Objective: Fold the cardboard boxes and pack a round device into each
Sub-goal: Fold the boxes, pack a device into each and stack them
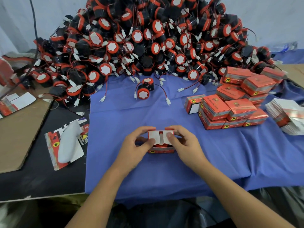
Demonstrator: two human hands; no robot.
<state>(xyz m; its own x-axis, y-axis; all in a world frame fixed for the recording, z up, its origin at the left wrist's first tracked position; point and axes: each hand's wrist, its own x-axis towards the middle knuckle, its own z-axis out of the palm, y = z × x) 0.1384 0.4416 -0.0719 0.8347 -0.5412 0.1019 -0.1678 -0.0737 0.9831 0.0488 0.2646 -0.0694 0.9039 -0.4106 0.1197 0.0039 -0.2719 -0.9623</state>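
Here, a small red box (161, 151) sits on the blue cloth (164, 175), close to the person. A round device (160, 146) peeks out from inside it. The left hand (136, 148) and the right hand (184, 145) hold the box from both sides, with fingers curled round it. Each thumb presses on one of the white flaps (160, 137) on top. Farther back, one loose device (143, 92) lies alone on the cloth. Behind it is a big pile of devices (148, 38) with thin wires. To the right stand the closed red boxes (230, 109), stacked up. Beside them, at the edge, lies a stack of flat boxes (286, 117).
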